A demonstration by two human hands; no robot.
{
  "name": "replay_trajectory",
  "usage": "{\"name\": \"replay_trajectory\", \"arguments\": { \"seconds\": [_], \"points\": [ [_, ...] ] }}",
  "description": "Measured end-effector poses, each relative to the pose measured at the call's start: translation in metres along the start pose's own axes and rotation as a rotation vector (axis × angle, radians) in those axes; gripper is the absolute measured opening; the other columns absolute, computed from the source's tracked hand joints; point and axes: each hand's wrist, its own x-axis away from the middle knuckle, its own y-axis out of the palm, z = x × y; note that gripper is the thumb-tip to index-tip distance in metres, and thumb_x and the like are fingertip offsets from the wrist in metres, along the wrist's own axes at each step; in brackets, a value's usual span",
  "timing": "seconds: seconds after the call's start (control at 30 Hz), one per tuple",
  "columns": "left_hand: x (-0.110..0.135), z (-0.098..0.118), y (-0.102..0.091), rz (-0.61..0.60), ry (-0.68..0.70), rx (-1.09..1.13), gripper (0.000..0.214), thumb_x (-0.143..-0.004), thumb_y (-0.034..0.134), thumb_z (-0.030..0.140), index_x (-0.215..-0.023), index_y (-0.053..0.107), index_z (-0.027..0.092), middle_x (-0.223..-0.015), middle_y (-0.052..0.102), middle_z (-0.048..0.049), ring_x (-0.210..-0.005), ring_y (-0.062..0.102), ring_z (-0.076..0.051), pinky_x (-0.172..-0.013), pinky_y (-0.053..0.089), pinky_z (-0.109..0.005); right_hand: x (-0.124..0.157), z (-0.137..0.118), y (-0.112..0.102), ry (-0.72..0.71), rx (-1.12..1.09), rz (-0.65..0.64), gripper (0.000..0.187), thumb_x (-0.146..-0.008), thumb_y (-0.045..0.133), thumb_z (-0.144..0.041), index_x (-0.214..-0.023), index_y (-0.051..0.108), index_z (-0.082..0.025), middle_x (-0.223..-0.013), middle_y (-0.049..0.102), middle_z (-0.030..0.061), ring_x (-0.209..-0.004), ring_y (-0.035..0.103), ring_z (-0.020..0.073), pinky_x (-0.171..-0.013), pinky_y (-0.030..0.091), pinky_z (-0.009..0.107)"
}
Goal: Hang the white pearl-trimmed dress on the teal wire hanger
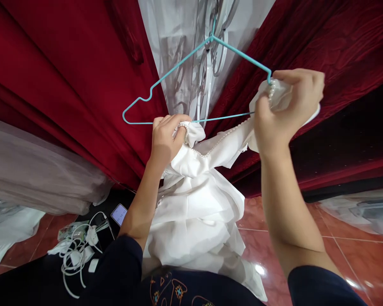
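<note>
A light-blue hanger [181, 61] hangs by its hook from white ornate metalwork. A white satin dress [194, 199] with pearl beading along its neckline drapes down from my two hands toward my lap. My right hand [289, 106] pinches one beaded shoulder of the dress at the hanger's right end, and that end is inside the fabric. Lower and to the left, my left hand [169, 138] grips the other beaded shoulder just by the hanger's bottom bar. The hanger's left end is bare.
Red curtains [83, 63] flank the white metalwork [206, 80]. At the lower left, a phone [118, 213] and tangled white cables [75, 255] lie on a black surface. Pale tulle [35, 165] hangs at left above the red tiled floor [354, 255].
</note>
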Motion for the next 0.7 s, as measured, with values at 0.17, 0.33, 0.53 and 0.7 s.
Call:
{"name": "replay_trajectory", "arguments": {
  "seconds": [0.17, 0.33, 0.53, 0.7],
  "points": [
    [-0.003, -0.009, -0.015, 0.011, 0.014, -0.059, 0.025, -0.097, 0.053, 0.011, -0.103, 0.075, 0.023, -0.105, 0.082, -0.0022, -0.094, 0.069, -0.024, -0.104, 0.045, -0.042, -0.021, 0.031, -0.016, 0.203, -0.216, -0.064, 0.015, -0.092, 0.07, -0.013, -0.096, 0.083, -0.017, -0.09, 0.081, 0.0103, -0.079, 0.076, 0.0225, -0.072, 0.056, 0.037],
    [-0.004, -0.009, -0.025, -0.003, 0.012, -0.052, 0.024, -0.097, 0.054, 0.011, -0.103, 0.074, 0.024, -0.106, 0.081, -0.0008, -0.096, 0.07, -0.024, -0.107, 0.043, -0.043, -0.008, 0.083, -0.014, 0.476, -0.321, 0.153, 0.005, -0.081, 0.084, -0.02, -0.083, 0.081, -0.017, -0.075, 0.077, 0.0066, -0.064, 0.07, 0.0187, -0.059, 0.047, 0.033],
    [-0.006, -0.001, -0.012, -0.006, -0.023, 0.022, 0.026, -0.096, 0.056, 0.01, -0.102, 0.076, 0.024, -0.105, 0.082, -0.0001, -0.097, 0.071, -0.023, -0.103, 0.047, -0.04, 0.036, 0.075, -0.031, 0.76, -0.208, -0.139, 0.01, -0.073, 0.084, -0.016, -0.069, 0.077, -0.022, -0.07, 0.076, 0.0105, -0.057, 0.067, 0.0194, -0.055, 0.048, 0.035],
    [-0.006, 0.002, -0.004, 0.003, -0.048, 0.068, 0.027, -0.096, 0.057, 0.008, -0.102, 0.078, 0.025, -0.103, 0.082, 0.001, -0.096, 0.071, -0.022, -0.102, 0.049, -0.039, 0.026, -0.007, -0.06, 0.199, -0.289, -0.609, 0.019, -0.09, 0.071, -0.02, -0.099, 0.085, -0.029, -0.106, 0.083, 0.0046, -0.097, 0.079, 0.0235, -0.086, 0.064, 0.041]
  ]
}}
